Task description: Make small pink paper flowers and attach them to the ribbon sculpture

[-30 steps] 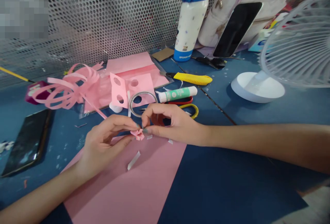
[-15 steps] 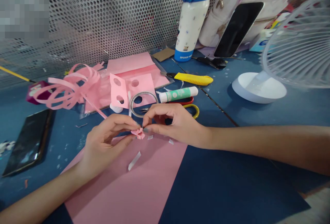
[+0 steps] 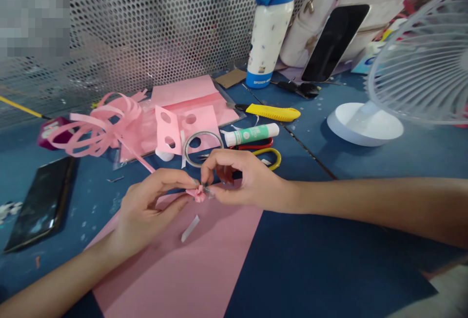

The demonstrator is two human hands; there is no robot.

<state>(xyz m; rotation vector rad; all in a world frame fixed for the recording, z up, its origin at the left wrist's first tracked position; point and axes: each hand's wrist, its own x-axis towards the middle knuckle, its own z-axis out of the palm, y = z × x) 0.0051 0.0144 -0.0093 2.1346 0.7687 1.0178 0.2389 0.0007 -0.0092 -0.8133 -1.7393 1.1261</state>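
A small folded pink paper flower (image 3: 198, 193) is pinched between the thumb and fingers of my left hand (image 3: 149, 206). From the other side, the thumb and fingertips of my right hand (image 3: 243, 176) close on the flower's right edge. Both hands are just above a pink paper sheet (image 3: 204, 259) lying on the blue table. A narrow white paper strip (image 3: 190, 228) rests on that sheet, below the flower. Behind my right hand lie scissors (image 3: 276, 159) with yellow and red handles, a roll of tape (image 3: 187, 149) and a green and white glue stick (image 3: 252, 134).
Curled pink paper strips (image 3: 106, 128) and cut pink card (image 3: 168, 130) lie behind my left hand. A yellow cutter (image 3: 274, 112), white bottle (image 3: 270, 40), propped phone (image 3: 334, 42) and fan (image 3: 365, 123) stand or lie farther back. Another phone (image 3: 38, 203) is at the left.
The fingertips of my right hand have shifted slightly on the paper flower. My left hand keeps its pinch. The whole view has moved a little.
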